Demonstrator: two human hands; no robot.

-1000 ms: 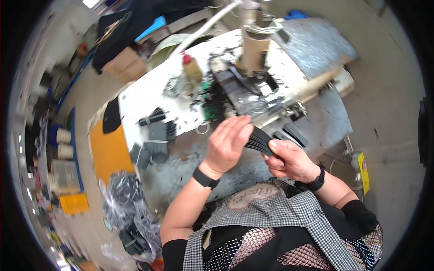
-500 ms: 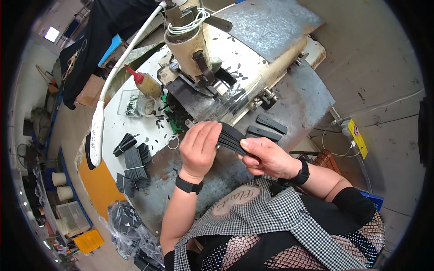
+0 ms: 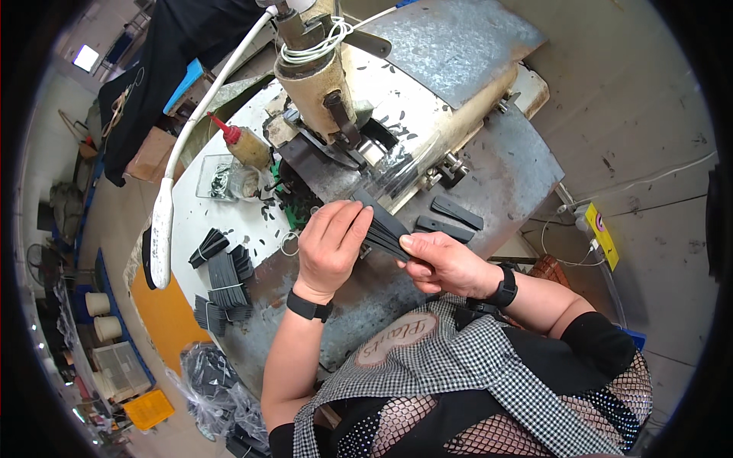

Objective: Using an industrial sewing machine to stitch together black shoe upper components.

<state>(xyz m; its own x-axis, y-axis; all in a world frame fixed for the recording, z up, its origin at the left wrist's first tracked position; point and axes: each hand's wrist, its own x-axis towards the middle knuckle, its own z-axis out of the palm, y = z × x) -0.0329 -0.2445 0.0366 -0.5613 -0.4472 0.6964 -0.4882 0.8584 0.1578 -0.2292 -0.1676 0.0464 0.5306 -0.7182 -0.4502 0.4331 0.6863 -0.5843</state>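
A stack of flat black strips (image 3: 384, 230) spans the space between my two hands, just in front of the machine (image 3: 317, 88). My left hand (image 3: 332, 246) has its fingers closed around the upper left end. At the lower right end, my right hand (image 3: 450, 265) pinches the stack between thumb and fingers. The strips are slightly fanned, with gaps between some of them. To the right, two small piles of similar strips (image 3: 458, 213) lie on the metal plate. Tied bundles of black strips (image 3: 227, 276) lie left of my left hand.
A bottle with a red nozzle (image 3: 243, 143) and a clear box (image 3: 217, 177) stand left of the machine. A white gooseneck lamp (image 3: 163, 229) bends over the table's left side. Dark scraps litter the white tabletop. Clear plastic bags (image 3: 217, 389) sit below the left edge.
My left hand has shifted slightly left and down. The strips, bowed before, now lie straighter and spread apart more. My right hand has moved a little to the left, still pinching them.
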